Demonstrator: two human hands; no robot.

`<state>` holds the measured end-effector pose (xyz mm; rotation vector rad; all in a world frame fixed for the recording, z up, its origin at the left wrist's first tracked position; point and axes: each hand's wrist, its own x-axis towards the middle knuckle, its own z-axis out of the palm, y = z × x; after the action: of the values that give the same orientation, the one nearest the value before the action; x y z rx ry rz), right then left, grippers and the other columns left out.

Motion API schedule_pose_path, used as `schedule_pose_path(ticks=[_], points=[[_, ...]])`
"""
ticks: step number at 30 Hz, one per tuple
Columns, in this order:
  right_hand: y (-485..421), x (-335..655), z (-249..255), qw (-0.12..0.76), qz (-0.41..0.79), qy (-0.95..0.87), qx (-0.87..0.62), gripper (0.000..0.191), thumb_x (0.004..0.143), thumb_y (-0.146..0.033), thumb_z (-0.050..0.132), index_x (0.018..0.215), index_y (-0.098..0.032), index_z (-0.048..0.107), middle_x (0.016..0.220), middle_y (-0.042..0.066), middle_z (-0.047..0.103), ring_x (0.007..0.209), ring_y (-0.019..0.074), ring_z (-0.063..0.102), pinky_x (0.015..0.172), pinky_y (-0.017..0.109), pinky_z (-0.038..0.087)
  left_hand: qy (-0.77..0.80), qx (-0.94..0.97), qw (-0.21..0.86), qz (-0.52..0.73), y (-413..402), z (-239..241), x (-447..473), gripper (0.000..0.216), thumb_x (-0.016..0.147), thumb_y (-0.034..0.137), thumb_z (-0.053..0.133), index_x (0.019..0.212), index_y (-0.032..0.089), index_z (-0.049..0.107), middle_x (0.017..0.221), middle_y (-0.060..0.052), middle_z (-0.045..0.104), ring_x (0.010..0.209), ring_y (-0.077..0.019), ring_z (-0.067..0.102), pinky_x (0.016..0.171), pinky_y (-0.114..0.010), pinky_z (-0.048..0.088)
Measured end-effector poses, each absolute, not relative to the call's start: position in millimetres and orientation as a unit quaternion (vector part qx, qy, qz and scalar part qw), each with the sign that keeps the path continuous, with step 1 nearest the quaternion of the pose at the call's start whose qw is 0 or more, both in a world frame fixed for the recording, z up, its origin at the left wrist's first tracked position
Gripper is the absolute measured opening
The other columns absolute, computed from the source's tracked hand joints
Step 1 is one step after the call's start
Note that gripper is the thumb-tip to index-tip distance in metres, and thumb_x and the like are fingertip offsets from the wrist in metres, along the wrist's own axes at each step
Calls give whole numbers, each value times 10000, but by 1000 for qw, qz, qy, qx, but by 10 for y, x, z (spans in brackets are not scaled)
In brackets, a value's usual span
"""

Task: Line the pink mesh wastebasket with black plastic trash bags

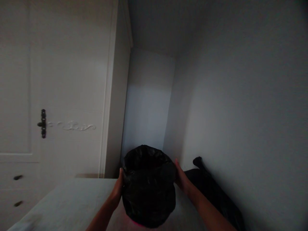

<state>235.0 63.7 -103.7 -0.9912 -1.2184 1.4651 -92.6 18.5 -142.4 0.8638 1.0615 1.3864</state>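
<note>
Between my hands is a round bin lined with a black bin bag [149,189], its mouth tilted up and away from me. A sliver of pink edge [138,223] shows beneath the plastic; the rest of the bin is covered. My left hand [118,186] presses its left side, thumb upward and the other fingers mostly hidden. On the opposite side, my right hand [180,176] grips near the rim, its fingers partly hidden too. The inside of the bag is too dark to make out.
Below the bin spreads a pale flat surface [69,195], perhaps a bed. Another black plastic bag [216,192] lies at the right against the grey wall [240,112]. A white wardrobe [72,80] with dark handles stands at the left. The room is dim.
</note>
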Motion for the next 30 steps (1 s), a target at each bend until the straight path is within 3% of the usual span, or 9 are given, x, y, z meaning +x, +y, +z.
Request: schedule_pose_path(ticks=[3, 6, 11, 14, 17, 19, 25, 28, 30], points=[[432, 2409, -986, 594, 455, -482, -456, 897, 831, -926, 491, 1425, -269, 636, 1520, 152, 630, 1395, 368, 593, 1139, 552, 473, 478, 372, 500, 619, 160, -1413, -1046, 800, 984, 757, 358, 1416, 157, 664, 1483, -167, 672, 1436, -335, 583, 1252, -515, 403], [56, 2379, -935, 651, 264, -549, -453, 732, 943, -785, 512, 1488, -299, 571, 1627, 110, 523, 1499, 335, 480, 1235, 542, 391, 466, 401, 473, 632, 103, -1523, -1000, 792, 968, 759, 391, 1446, 180, 645, 1596, -123, 574, 1544, -334, 446, 1302, -512, 321], [-421, 2308, -1014, 499, 95, -774, -378, 640, 971, -610, 640, 1550, -362, 529, 1701, 60, 418, 1560, 359, 381, 1286, 585, 314, 475, 391, 452, 646, 73, -1985, -722, 785, 912, 764, 447, 1342, 166, 716, 1585, -125, 587, 1570, -331, 404, 1330, -471, 257], [-453, 2371, -1089, 448, 85, -797, -397, 573, 998, -577, 617, 1534, -385, 555, 1704, 39, 416, 1554, 357, 390, 1285, 599, 317, 502, 391, 402, 659, 63, -1982, -722, 799, 916, 782, 406, 1341, 172, 700, 1542, -153, 623, 1502, -347, 502, 1295, -499, 337], [-399, 2446, -1016, 493, 115, -765, -399, 563, 1008, -630, 546, 1498, -361, 606, 1653, 54, 491, 1521, 361, 436, 1285, 600, 320, 511, 435, 232, 704, -81, -1573, -765, 818, 948, 776, 349, 1447, 181, 605, 1546, -166, 600, 1473, -353, 517, 1286, -563, 331], [-309, 2446, -826, 531, 144, -731, -404, 553, 981, -653, 573, 1438, -356, 665, 1586, 65, 566, 1486, 363, 476, 1294, 573, 312, 475, 523, 133, 695, -271, -1196, -718, 672, 977, 684, 454, 1463, 246, 608, 1553, -134, 596, 1473, -340, 506, 1283, -548, 337], [481, 2252, -199, 480, 188, -744, -424, 322, 827, -487, 805, 1092, -305, 824, 1316, 83, 748, 1334, 352, 595, 1280, 533, 311, 407, 843, 17, 351, -716, -555, -241, 497, 926, 549, 705, 1380, 347, 706, 1219, -103, 792, 1166, -365, 702, 1166, -605, 445], [927, 2204, -242, 431, 244, -743, -450, 312, 729, -381, 865, 1019, -272, 827, 1243, 98, 786, 1290, 364, 636, 1243, 531, 346, 428, 853, -56, 294, -680, -567, -163, 221, 940, 343, 739, 1152, 309, 788, 1041, -74, 799, 996, -324, 730, 963, -521, 568], [1118, 2194, -338, 421, 288, -725, -463, 331, 704, -377, 870, 1007, -255, 821, 1180, 100, 810, 1237, 366, 675, 1211, 540, 382, 428, 847, -79, 305, -604, -612, -205, 184, 920, 236, 753, 1091, 295, 786, 1022, -62, 783, 960, -300, 724, 874, -463, 588]])
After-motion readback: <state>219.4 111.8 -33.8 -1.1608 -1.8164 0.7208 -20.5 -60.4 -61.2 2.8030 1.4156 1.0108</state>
